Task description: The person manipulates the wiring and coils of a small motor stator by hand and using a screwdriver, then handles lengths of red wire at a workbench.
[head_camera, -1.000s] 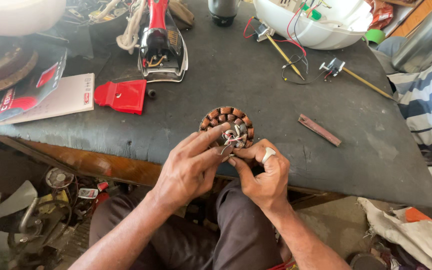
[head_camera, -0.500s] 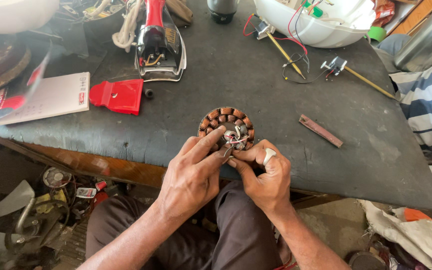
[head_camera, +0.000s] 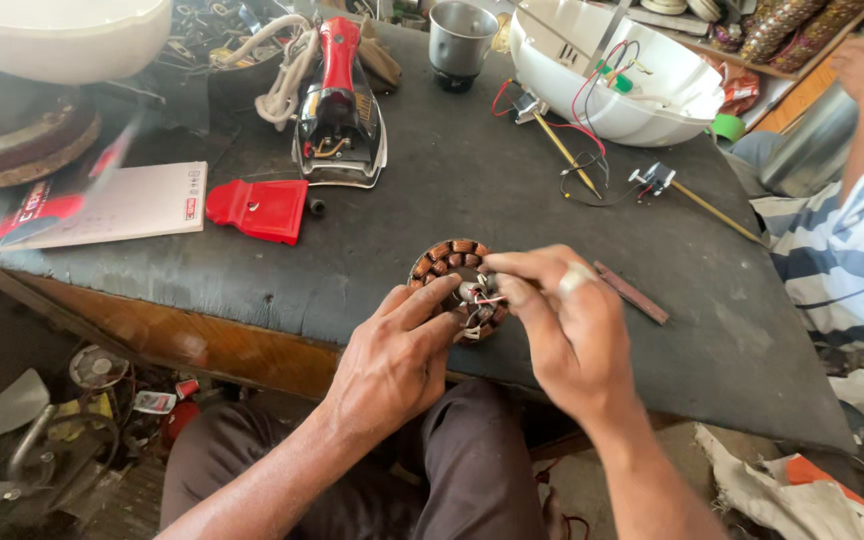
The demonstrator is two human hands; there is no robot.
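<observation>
A round motor stator with copper windings [head_camera: 444, 258] lies near the front edge of the dark workbench [head_camera: 432, 180]. My left hand [head_camera: 392, 362] steadies its near side, the fingers touching the ring. My right hand [head_camera: 564, 325], a ring on one finger, reaches over from the right and pinches thin red and white wires [head_camera: 479, 296] at the stator's centre.
A red plastic cover [head_camera: 257, 208], an opened clothes iron [head_camera: 337, 105], a white box [head_camera: 117, 205], a metal cup [head_camera: 460, 40], a white bowl-shaped housing with wires [head_camera: 602, 70] and two probes [head_camera: 567, 158] lie on the bench. Another person in a striped shirt [head_camera: 842, 250] sits at the right.
Both hands have risen onto the stator; my right hand has reached across its centre and taken the wires. The view has shifted slightly closer.
</observation>
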